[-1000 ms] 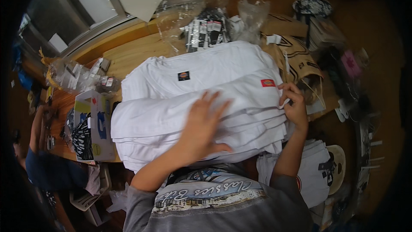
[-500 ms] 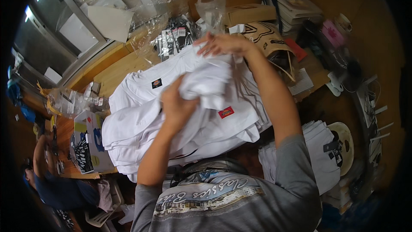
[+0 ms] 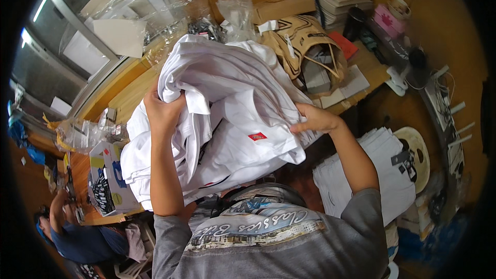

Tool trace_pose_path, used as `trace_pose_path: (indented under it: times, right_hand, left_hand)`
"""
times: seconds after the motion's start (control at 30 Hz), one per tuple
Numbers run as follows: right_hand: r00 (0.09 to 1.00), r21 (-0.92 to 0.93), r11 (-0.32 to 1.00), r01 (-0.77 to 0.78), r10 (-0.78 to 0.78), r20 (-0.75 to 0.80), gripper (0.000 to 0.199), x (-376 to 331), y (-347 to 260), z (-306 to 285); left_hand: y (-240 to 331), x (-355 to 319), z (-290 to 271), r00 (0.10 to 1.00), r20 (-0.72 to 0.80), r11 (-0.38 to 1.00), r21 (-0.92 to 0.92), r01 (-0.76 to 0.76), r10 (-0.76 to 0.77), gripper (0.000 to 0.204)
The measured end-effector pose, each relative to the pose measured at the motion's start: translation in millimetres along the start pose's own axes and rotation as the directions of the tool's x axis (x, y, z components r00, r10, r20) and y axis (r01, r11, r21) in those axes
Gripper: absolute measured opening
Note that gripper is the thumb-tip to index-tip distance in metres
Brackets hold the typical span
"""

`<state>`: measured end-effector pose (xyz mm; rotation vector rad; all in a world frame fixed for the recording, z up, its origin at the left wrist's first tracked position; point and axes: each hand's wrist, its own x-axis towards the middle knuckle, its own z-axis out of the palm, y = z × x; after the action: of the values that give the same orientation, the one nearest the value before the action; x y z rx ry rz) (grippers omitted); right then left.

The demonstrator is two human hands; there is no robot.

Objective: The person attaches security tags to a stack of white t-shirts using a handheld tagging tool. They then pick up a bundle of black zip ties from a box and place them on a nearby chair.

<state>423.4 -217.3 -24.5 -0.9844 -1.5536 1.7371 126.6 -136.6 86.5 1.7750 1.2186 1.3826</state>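
A heap of white shirts (image 3: 237,88) lies before me on the table, its layers folded and bunched. A small red label (image 3: 256,136) shows on the front of one. My left hand (image 3: 164,111) is closed on the bunched, lifted layers at the left of the heap, thumb on the near side. At the right edge, my right hand (image 3: 315,119) pinches the white cloth, its fingers partly hidden under it. The raised fabric arches away from me between both hands.
Beyond the shirts lie clear plastic bags (image 3: 235,15) and a tan printed bag (image 3: 294,41). A white box (image 3: 114,178) stands at left, near a co-worker (image 3: 85,237). At right, folded white garments (image 3: 367,175) rest on a pale stool (image 3: 416,155).
My left hand has moved left, lifting and bunching the shirts. My right hand has come from the far side down to the right edge and taken hold there. The view has shifted slightly.
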Motion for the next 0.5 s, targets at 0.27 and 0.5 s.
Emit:
trace_pose_path:
  times: [0.27,0.5]
  right_hand:
    - [0.824,-0.409,0.900,0.150,-0.342,-0.451,0.085,-10.3,20.6,54.2]
    - [0.864,0.265,0.915,0.305,-0.149,-0.482,0.057,-22.7,17.7,66.5]
  left_hand:
    - [-33.7,-57.0,44.0,0.891,0.333,0.910,0.169,-0.379,0.309,0.067]
    - [-35.4,-89.7,51.3,0.744,0.511,0.734,0.281,-0.618,0.431,0.082]
